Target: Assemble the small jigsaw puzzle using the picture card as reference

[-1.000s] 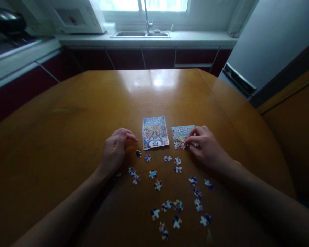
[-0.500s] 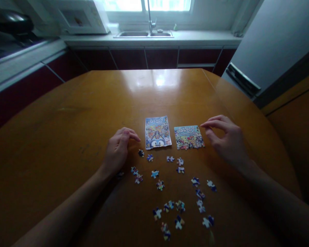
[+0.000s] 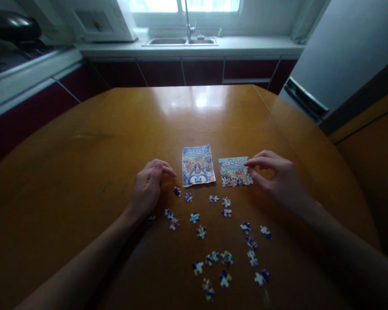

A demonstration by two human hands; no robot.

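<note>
My left hand (image 3: 148,186) rests on the table left of a picture sheet (image 3: 198,165), fingers loosely bent and holding nothing. The sheet shows a crowd of cartoon figures, with a large blue face at its bottom. Right of it lies a partly joined jigsaw puzzle (image 3: 234,173) with matching lettering along the top. Over its right edge is my right hand (image 3: 274,174), thumb and forefinger slightly apart, with nothing visible between them. Loose puzzle pieces are scattered nearer to me, among them a light blue piece (image 3: 194,217) and a dark piece (image 3: 177,191) by my left fingers.
The wooden table (image 3: 100,116) has rounded sides. Behind it are a counter with a sink (image 3: 168,41) and a microwave (image 3: 100,21). A fridge (image 3: 336,56) stands at the right, and a dark pan (image 3: 13,26) sits at the far left.
My right hand has moved left and slightly down, from beside the joined puzzle to over its right edge. My left hand and the loose pieces have stayed put.
</note>
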